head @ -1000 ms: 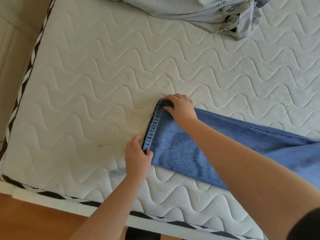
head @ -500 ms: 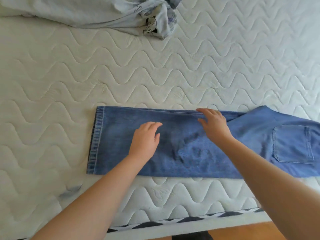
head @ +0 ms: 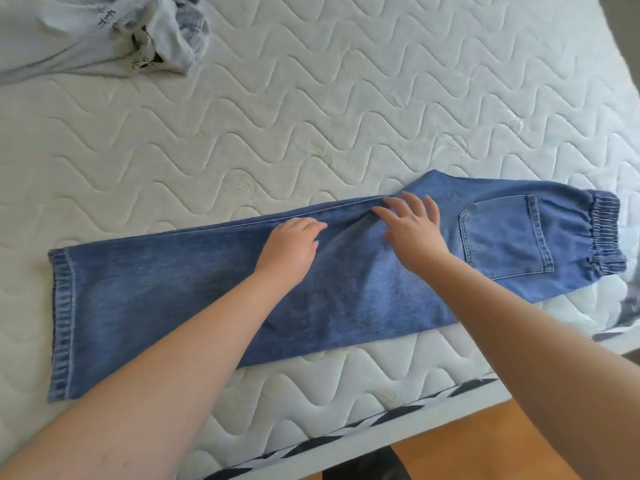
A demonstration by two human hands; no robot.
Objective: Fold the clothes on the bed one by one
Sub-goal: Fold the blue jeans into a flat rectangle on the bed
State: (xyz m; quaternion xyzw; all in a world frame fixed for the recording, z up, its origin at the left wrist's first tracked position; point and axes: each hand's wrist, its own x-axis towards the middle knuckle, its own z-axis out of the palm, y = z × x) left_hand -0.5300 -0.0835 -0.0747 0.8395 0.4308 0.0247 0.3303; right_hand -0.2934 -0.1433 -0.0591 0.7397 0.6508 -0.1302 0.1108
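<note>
A pair of blue jeans (head: 166, 299) lies flat along the white quilted mattress (head: 346, 109), folded lengthwise, leg hems at the left and elastic waistband at the right, back pocket facing up. My left hand (head: 291, 247) rests palm down on the middle of the leg, fingers lightly bent. My right hand (head: 412, 230) presses flat with spread fingers near the crotch seam, just left of the pocket. A crumpled pale grey garment (head: 104, 39) with black print lies at the top left of the bed.
The mattress's near edge has a black-and-white patterned border (head: 363, 427), with wooden floor (head: 467, 448) below it. Bare mattress stretches beyond the jeans toward the far side and right.
Both hands left the leg hems and slid right along the jeans to the middle and crotch area. The view swung right, so the waistband and pocket now show.
</note>
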